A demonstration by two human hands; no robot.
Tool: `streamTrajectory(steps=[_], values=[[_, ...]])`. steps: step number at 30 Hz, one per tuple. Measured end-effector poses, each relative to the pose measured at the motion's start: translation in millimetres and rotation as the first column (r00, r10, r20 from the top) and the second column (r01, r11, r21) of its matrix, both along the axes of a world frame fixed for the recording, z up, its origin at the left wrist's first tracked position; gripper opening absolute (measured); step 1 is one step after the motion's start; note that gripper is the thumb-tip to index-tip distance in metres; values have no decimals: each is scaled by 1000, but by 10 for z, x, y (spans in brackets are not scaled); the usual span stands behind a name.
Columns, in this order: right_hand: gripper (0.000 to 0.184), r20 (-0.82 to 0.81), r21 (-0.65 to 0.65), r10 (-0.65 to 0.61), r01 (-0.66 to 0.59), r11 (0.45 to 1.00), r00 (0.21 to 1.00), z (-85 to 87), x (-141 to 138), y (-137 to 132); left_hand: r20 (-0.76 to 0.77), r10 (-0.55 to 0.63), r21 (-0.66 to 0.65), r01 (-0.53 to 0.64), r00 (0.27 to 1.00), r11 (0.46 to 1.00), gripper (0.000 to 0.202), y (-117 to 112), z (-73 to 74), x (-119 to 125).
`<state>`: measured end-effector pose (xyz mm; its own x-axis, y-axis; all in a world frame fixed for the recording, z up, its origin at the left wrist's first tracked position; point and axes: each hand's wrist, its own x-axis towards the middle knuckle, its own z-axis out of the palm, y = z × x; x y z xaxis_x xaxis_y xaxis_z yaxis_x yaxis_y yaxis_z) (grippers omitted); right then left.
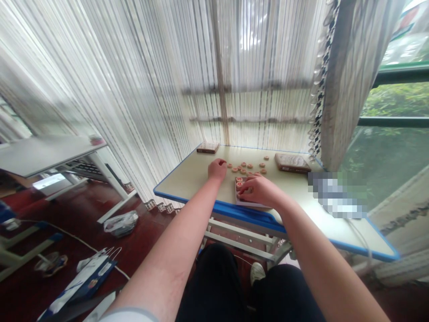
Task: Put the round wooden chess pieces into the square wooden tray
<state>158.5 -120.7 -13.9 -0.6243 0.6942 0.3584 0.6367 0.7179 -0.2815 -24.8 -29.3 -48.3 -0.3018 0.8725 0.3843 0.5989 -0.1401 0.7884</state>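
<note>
Curving over open box (252, 205), right hand (258, 188); left hand (217, 170) near loose discs (243, 171); cannot tell either grip's state.

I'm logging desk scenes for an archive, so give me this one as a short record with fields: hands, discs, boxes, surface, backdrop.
Left hand: left hand, fingers curled, just left of the loose discs; grip unclear
Right hand: right hand, over the open box, fingers at its discs; grip unclear
Loose discs: loose discs, scattered beyond the open box
Boxed discs: red-marked discs; others hidden by the hand
Other boxes: left box and right box, toward the far edge
Surface: pale table, blue edge
Backdrop: striped curtain
</note>
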Motion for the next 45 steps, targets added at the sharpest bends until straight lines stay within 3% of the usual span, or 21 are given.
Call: streamTrajectory(steps=[9, 25, 28, 32, 37, 40, 45], values=[[13, 40, 82, -43, 40, 996, 998, -31, -23, 22, -19, -5, 5, 5, 1000, 1000, 23, 48, -53, -6], [11, -22, 89, -12, 14, 996, 1000, -30, -21, 17, -36, 1, 24, 0, 999, 1000, 24, 5, -11, 6], [17, -80, 88, -72, 79, 993, 994, -12, -3, 17, -138, -67, -3, 67, 988, 998, 30, -12, -5, 19], [24, -192, 84, -216, 235, 968, 957, 4, 37, 5, -299, -199, -138, 164, 933, 977, 31, -7, -23, 32], [33, -269, 110, -346, 386, 916, 899, -1, 99, 29, -379, -248, -174, 194, 892, 965, 31, -17, -20, 27], [39, -302, 79, -407, 448, 891, 862, 16, 208, 184, -371, -249, -177, 195, 895, 965, 31, -27, -14, 26], [35, -209, -126, -496, 479, 869, 843, -58, 541, 680, -373, -188, -171, 132, 909, 976, 26, -11, -25, 37]])
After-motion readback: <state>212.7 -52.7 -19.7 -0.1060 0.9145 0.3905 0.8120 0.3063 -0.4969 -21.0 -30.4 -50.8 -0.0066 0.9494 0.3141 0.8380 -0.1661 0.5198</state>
